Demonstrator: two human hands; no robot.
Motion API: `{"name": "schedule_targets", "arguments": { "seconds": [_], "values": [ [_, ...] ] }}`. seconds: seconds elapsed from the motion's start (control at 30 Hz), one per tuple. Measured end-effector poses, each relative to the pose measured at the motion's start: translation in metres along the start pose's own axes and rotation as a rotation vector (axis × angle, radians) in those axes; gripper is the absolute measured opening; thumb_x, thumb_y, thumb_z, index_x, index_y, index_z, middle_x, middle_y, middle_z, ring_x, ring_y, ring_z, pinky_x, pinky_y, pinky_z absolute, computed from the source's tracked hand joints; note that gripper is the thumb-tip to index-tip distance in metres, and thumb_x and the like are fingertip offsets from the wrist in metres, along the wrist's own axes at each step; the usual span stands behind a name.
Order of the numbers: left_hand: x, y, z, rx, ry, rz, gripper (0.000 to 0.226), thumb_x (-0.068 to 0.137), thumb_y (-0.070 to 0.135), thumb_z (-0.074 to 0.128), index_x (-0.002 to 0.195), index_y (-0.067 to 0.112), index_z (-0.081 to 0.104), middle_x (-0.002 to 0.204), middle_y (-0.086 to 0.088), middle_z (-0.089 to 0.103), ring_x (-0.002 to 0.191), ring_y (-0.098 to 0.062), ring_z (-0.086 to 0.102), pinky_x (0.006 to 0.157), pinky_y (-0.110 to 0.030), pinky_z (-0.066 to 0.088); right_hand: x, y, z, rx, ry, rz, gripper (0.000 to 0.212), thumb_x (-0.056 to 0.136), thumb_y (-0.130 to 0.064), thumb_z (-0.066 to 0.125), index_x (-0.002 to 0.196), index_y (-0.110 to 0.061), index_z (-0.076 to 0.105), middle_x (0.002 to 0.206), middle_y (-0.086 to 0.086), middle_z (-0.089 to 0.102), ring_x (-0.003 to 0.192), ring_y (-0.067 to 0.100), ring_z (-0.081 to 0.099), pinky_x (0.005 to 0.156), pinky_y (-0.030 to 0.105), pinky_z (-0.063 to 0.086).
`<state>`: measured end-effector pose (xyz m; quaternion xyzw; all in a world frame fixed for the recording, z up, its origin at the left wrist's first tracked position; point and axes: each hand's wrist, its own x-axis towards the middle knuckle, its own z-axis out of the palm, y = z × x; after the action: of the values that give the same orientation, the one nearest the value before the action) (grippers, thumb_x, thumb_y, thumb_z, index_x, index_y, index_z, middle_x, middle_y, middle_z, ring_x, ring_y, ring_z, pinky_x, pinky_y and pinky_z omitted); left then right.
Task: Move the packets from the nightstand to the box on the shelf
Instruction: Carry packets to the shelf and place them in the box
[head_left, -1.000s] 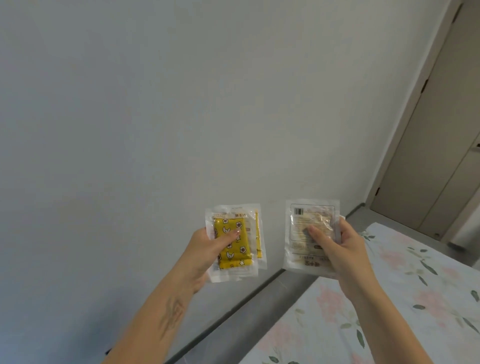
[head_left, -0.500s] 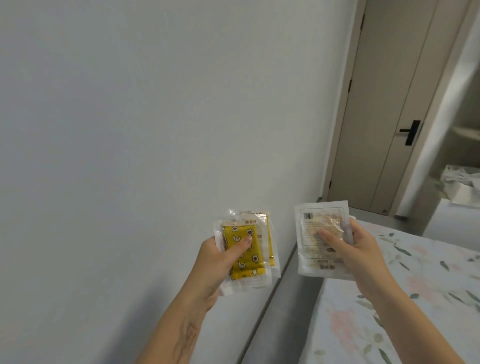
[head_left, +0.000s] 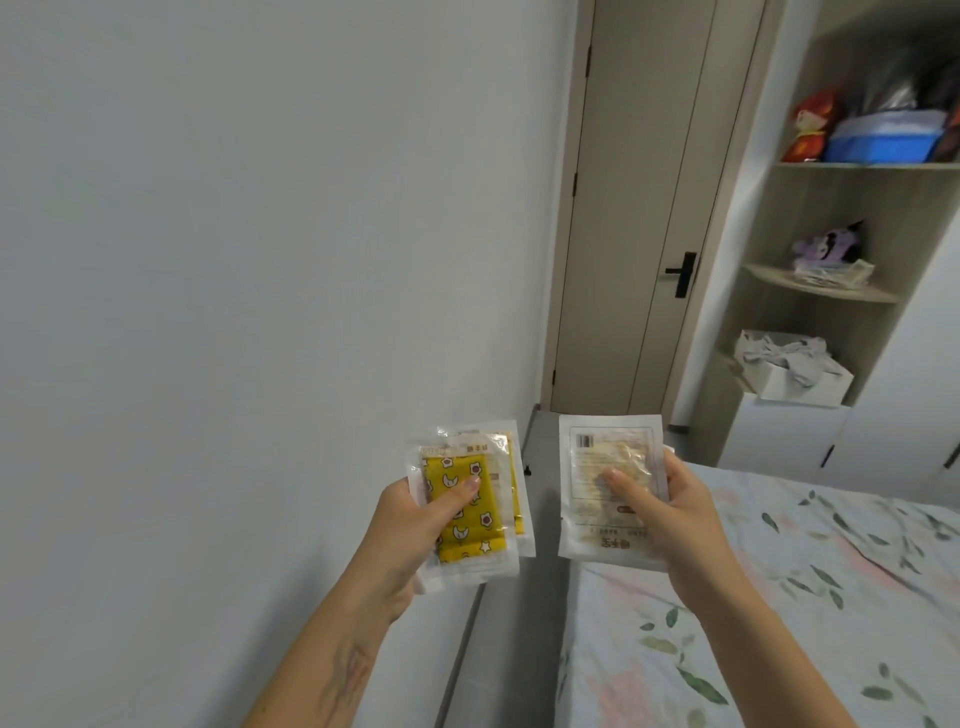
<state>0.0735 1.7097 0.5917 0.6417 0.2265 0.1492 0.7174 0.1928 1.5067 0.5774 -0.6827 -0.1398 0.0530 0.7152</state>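
The left hand (head_left: 415, 525) held a small stack of clear packets (head_left: 470, 506) upright in front of the wall (head_left: 260, 260); its grip was closed on them, thumb pressed across the front packet, whose contents were yellow with a printed pattern. At least one more yellow packet showed behind it, offset to the right; the exact count could not be told. The right hand (head_left: 675, 506) held a larger whitish packet (head_left: 610, 486) with a barcode and printed text on its face, its grip likewise closed, thumb on the front and fingers curled round the right edge. The two bundles were held side by side, near each other but apart, above the gap between the wall and a bed (head_left: 779, 597) with a floral sheet. Ahead stood a closed door (head_left: 634, 208) with a black handle. To its right was an open shelf unit (head_left: 826, 291), and on a low shelf sat a white box (head_left: 800, 382) with what looked like crumpled paper inside, well apart from both hands.
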Motion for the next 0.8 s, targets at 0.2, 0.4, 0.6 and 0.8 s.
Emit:
{"name": "schedule_targets", "arguments": {
  "seconds": [0.2, 0.4, 0.6, 0.8],
  "values": [
    [0.163, -0.003, 0.051, -0.007, -0.084, -0.044, 0.022, 0.084, 0.026, 0.069, 0.105, 0.021, 0.069, 0.098, -0.001, 0.076, 0.095, -0.022, 0.071, 0.089, -0.048, 0.056, 0.144, 0.038, -0.012, 0.007, 0.106, -0.003, 0.019, 0.085, -0.014, 0.071, 0.101, -0.022, 0.066, 0.095, 0.0, 0.075, 0.082, 0.016, 0.074, 0.065, 0.031, 0.059],
    [0.314, 0.019, 0.109, -0.005, -0.111, -0.089, 0.021, 0.084, 0.026, 0.069, 0.105, 0.022, 0.068, 0.098, -0.001, 0.076, 0.095, -0.022, 0.071, 0.09, -0.048, 0.055, 0.292, 0.054, -0.033, -0.017, 0.141, 0.056, 0.02, 0.085, -0.014, 0.072, 0.104, -0.02, 0.067, 0.093, 0.0, 0.076, 0.079, 0.016, 0.074, 0.064, 0.031, 0.058],
    [0.429, 0.035, 0.142, -0.003, -0.137, -0.108, 0.022, 0.083, 0.026, 0.07, 0.105, 0.021, 0.069, 0.097, -0.002, 0.076, 0.094, -0.024, 0.072, 0.088, -0.05, 0.056, 0.405, 0.059, -0.05, -0.034, 0.162, 0.067, 0.021, 0.085, -0.015, 0.072, 0.106, -0.02, 0.066, 0.095, -0.001, 0.076, 0.083, 0.017, 0.074, 0.065, 0.031, 0.059],
    [0.542, 0.041, 0.181, -0.027, -0.185, -0.125, 0.025, 0.083, 0.025, 0.07, 0.108, 0.02, 0.069, 0.1, -0.005, 0.076, 0.096, -0.027, 0.071, 0.087, -0.051, 0.055, 0.509, 0.082, -0.061, -0.099, 0.196, 0.09, 0.022, 0.085, -0.017, 0.072, 0.106, -0.022, 0.066, 0.098, -0.002, 0.075, 0.088, 0.017, 0.073, 0.075, 0.039, 0.06]
  ]
}}
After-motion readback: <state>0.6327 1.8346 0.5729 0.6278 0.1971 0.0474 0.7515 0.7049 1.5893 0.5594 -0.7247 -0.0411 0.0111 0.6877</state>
